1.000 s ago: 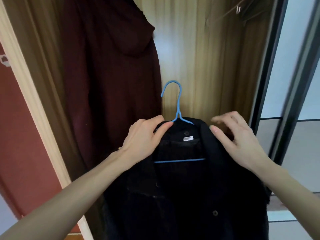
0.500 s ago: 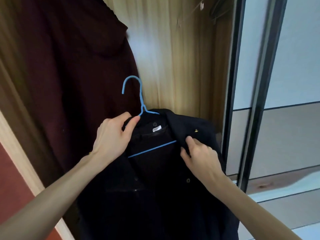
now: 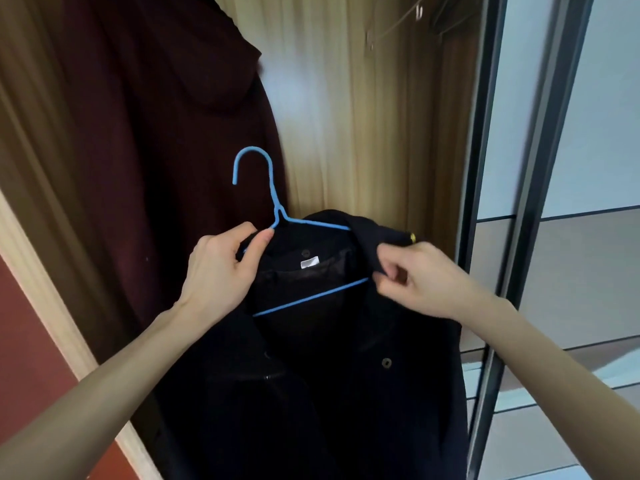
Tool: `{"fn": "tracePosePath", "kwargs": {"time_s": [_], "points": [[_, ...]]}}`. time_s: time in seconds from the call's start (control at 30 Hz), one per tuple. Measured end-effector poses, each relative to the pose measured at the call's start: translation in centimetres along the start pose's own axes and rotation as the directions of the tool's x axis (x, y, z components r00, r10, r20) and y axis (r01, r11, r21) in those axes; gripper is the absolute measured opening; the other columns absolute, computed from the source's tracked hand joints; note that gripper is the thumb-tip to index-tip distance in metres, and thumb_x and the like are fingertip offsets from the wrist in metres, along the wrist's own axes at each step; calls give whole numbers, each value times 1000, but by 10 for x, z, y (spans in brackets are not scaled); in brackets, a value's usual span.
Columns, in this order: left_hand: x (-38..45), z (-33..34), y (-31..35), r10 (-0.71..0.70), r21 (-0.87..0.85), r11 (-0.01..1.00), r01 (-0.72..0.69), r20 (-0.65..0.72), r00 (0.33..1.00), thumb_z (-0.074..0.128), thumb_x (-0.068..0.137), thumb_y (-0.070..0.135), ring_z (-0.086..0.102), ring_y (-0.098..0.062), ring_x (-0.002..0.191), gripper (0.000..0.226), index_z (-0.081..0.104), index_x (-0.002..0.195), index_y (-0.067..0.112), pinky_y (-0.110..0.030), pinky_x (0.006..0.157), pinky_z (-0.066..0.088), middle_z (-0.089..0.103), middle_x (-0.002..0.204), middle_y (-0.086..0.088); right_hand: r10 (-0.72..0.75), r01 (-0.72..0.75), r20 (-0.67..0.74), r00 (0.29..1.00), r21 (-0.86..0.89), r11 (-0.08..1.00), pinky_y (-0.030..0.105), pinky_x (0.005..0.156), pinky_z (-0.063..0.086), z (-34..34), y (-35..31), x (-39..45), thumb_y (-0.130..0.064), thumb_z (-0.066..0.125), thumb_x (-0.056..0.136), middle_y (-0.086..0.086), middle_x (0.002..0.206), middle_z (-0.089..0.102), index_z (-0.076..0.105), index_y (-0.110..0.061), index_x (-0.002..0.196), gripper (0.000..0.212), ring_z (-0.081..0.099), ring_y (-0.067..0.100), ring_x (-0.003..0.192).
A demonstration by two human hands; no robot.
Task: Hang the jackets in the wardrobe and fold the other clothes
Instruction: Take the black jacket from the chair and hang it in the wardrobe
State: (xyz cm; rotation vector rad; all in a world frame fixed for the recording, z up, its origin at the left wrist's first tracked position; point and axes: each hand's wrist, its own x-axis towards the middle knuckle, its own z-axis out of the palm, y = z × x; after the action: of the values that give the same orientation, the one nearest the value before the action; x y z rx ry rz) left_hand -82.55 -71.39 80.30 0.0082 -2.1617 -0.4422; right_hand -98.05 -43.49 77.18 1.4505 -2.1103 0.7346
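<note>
Black jacket (image 3: 311, 393) draped on blue hanger (image 3: 273, 209). Hanger shoulder and collar gripped by left hand (image 3: 221, 271). Collar edge pinched by right hand (image 3: 415, 278). Maroon coat (image 3: 145, 150) hung behind in wardrobe (image 3: 363, 116).

Dim indoor light, warm overall. Brightest patch: pale bluish glare on the wardrobe back panel (image 3: 311, 98), approx. centre-top, fading to brown shadow twd both sides. Black jacket (image 3: 329, 393) nearly featureless, folds lost in shadow; only buttons, label & blue hanger (image 3: 273, 202) stand out. Maroon garment (image 3: 156, 150) also underexposed, detail muddy. Forearms evenly lit, no hard shadows. Right hand (image 3: 412, 275) slightly soft w/ motion blur at the fingers (image 3: 391, 268); left hand (image 3: 221, 268) sharper. Sliding door frame (image 3: 540, 168) smeared, leaning from wide-angle distortion. Spare hangers (image 3: 398, 22) top right blurred. Compression noise in the dark areas.
</note>
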Motion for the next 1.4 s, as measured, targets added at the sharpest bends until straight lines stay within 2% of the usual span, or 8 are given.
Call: {"fn": "tracePosePath", "kwargs": {"time_s": [0.2,0.33,0.63,0.73,1.0,1.17,1.23,1.4], "points": [[-5,0,7,11,34,999,-11,9,1000,55,104,46,44,-20,41,38,60,74,22,-28,47,34,43,46,2,-42,-4,-413,910,-109,994,38,74,45,21,5,-16,-31,54,105,1,95,60,64,-10,99,24,55,20,84],[-2,-2,8,15,51,999,-15,5,1000,56,102,49,47,-19,44,38,60,75,23,-30,49,37,46,47,3,-53,-25,-247,967,-303,953,42,89,48,23,6,-7,-47,49,106,9,123,57,57,-11,140,50,55,27,105],[-7,1,7,1,113,994,-8,64,998,57,102,49,44,-20,42,35,59,79,23,-30,52,36,37,43,6,-128,141,65,990,-283,949,31,56,35,7,4,20,-62,27,104,-19,63,34,38,-30,106,34,40,10,58],[-3,-1,5,-16,90,996,9,76,997,58,102,49,43,-19,44,34,57,78,25,-30,54,32,39,45,6,-100,96,-7,995,-194,976,32,50,35,12,-9,15,-58,29,105,-16,57,36,35,-28,107,30,44,15,48],[22,0,19,9,-61,998,-3,105,994,62,100,52,50,-22,49,32,61,85,24,-30,55,39,57,57,-3,-77,77,0,997,-13,997,44,92,57,-24,-12,16,-64,22,106,-5,135,68,28,-46,157,54,69,21,108],[36,11,26,57,-4,998,-57,66,996,59,102,48,66,-1,68,31,61,132,44,-37,84,56,69,72,21,-35,34,-14,999,-24,999,46,60,51,-31,4,27,-57,45,103,-2,67,59,61,-18,108,42,56,20,59],[46,14,28,138,44,989,-139,27,990,53,105,48,67,0,79,25,71,118,37,-40,79,57,74,99,21,-48,46,-82,996,-25,999,44,58,50,-39,8,33,-52,50,104,-3,63,56,61,-16,99,38,54,21,56],[89,17,33,159,200,965,-167,58,986,32,107,56,53,-26,63,46,45,82,20,-48,62,50,50,63,4,-14,4,-177,984,-52,999,47,65,53,-73,11,64,-52,49,105,1,69,63,62,-20,99,34,60,27,65]]}}
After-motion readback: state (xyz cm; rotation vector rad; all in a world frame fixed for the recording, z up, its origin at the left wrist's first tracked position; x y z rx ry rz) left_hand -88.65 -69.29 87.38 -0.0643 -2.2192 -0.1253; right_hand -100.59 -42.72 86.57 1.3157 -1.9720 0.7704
